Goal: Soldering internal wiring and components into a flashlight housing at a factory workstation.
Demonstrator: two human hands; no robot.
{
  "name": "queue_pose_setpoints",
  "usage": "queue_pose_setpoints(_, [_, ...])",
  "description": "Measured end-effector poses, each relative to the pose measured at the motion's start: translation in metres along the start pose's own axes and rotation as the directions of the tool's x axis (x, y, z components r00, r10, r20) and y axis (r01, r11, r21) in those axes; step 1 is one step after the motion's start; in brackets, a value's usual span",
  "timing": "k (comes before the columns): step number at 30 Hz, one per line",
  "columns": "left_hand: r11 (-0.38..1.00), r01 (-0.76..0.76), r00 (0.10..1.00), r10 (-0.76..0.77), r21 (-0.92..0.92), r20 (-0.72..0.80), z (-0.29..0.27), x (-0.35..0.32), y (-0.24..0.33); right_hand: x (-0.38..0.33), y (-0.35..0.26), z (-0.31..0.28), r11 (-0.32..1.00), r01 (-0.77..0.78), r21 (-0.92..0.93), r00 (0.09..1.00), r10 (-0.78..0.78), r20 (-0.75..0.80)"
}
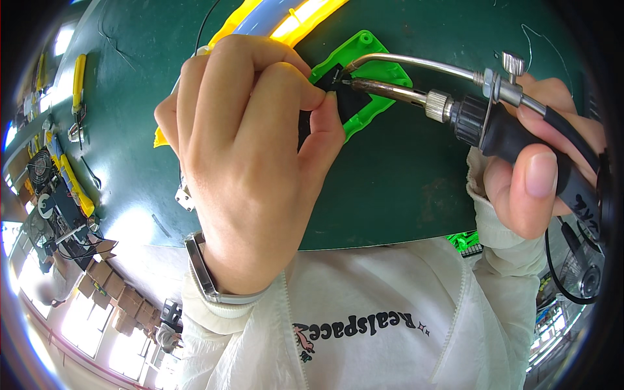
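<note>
My right hand (pixel 534 188) is wrapped round the black handle of a soldering iron (pixel 513 133), which has a thin metal solder-feed tube (pixel 419 62) clamped above it. The iron's tip and the tube's end meet over a black part (pixel 354 101) lying in a bright green plastic shell (pixel 367 40). Close to the tip, my left hand (pixel 240 136) is closed, thumb and fingers pinched at the black part. Whatever is between those fingertips is too small and hidden to name. Behind the left hand curves a yellow and blue-grey plastic piece (pixel 276 16), partly covered.
Everything rests on a dark green tabletop (pixel 396 182). Yellow-handled tools (pixel 79 81) and a small black fan (pixel 41 166) lie at the left. Loose thin wire (pixel 530 32) is at the far right; a black cable (pixel 549 260) hangs below the right hand.
</note>
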State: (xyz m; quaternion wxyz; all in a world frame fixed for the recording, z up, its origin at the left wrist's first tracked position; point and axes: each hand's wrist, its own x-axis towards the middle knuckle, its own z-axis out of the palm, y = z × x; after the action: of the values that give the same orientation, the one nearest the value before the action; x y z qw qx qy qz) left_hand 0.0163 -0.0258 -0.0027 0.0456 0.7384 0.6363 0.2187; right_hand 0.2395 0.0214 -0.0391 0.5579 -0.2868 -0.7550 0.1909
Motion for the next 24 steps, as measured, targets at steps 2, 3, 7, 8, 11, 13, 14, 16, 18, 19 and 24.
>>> queue_pose_setpoints(2, [1.0, -0.008, 1.0, 0.008, 0.0, -0.002, -0.001, 0.001, 0.0, 0.002, 0.0, -0.005, 1.0, 0.003, -0.008, 1.0, -0.003, 0.024])
queue_pose_setpoints(3, [1.0, -0.009, 1.0, 0.009, 0.0, -0.002, -0.001, 0.001, 0.0, 0.003, 0.001, -0.007, 1.0, 0.005, -0.013, 0.999, -0.005, 0.048])
queue_pose_setpoints(7, [1.0, -0.008, 1.0, 0.008, 0.008, -0.002, 0.0, 0.001, 0.001, 0.001, 0.002, -0.011, 0.998, 0.019, -0.068, 0.998, -0.015, 0.058])
queue_pose_setpoints(8, [1.0, -0.005, 1.0, 0.005, 0.008, 0.002, 0.0, 0.002, 0.001, 0.002, 0.004, -0.012, 0.998, 0.041, -0.051, 0.998, -0.038, 0.056])
queue_pose_setpoints(11, [1.0, -0.02, 1.0, 0.02, 0.013, 0.0, 0.0, 0.002, 0.0, -0.001, 0.0, -0.009, 0.998, 0.031, -0.059, 0.999, -0.029, 0.037])
queue_pose_setpoints(13, [1.0, -0.012, 1.0, 0.012, 0.014, 0.003, -0.001, 0.002, 0.001, -0.002, -0.001, -0.008, 0.996, -0.002, -0.084, 1.0, 0.004, 0.019])
queue_pose_setpoints(14, [1.0, -0.003, 1.0, 0.003, 0.012, 0.005, -0.001, 0.002, 0.001, -0.001, 0.0, -0.008, 0.996, 0.025, -0.08, 0.999, -0.023, 0.028])
queue_pose_setpoints(16, [1.0, -0.008, 1.0, 0.008, 0.013, 0.002, 0.0, 0.002, 0.001, 0.002, 0.001, -0.008, 0.996, 0.053, -0.075, 0.998, -0.05, 0.036])
queue_pose_setpoints(18, [1.0, -0.012, 1.0, 0.012, 0.015, -0.001, -0.001, 0.002, 0.001, 0.004, 0.002, -0.009, 0.994, 0.084, -0.069, 0.995, -0.08, 0.063])
queue_pose_setpoints(19, [1.0, -0.003, 1.0, 0.003, 0.016, 0.001, -0.001, 0.002, 0.002, 0.005, 0.003, -0.01, 0.994, 0.084, -0.07, 0.995, -0.08, 0.062])
queue_pose_setpoints(24, [1.0, 0.002, 1.0, -0.002, 0.016, 0.008, 0.0, 0.002, 0.002, 0.005, 0.006, -0.008, 0.994, 0.103, -0.034, 0.994, -0.102, 0.036])
